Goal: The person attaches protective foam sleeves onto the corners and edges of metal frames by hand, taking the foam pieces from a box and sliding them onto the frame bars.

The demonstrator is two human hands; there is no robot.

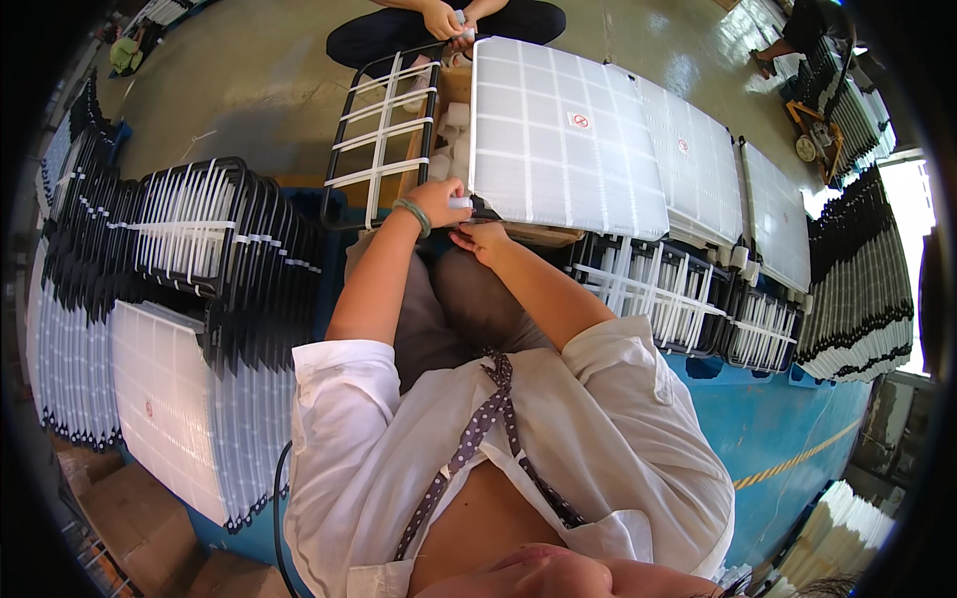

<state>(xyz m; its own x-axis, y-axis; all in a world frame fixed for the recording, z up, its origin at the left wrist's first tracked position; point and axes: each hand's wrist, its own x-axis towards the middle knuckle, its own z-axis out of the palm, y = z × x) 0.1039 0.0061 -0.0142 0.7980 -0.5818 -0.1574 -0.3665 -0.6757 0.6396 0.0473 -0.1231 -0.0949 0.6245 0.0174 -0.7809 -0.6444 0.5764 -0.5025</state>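
My left hand, with a bangle at the wrist, is closed around a small white piece at the near left corner of a white gridded panel. Just right of it and lower, my right hand has its fingers bent together under that corner, beside a black tip of the frame. Whatever those fingers hold is hidden. To the left of the panel stands a black metal frame crossed by white straps. Between frame and panel, a wooden box contains several small white pieces.
Across from me, another person's hands hold a small white thing. More white panels lie in a row to the right. Stacks of strapped black frames and upright panels stand at my left. A yellow cart sits far right.
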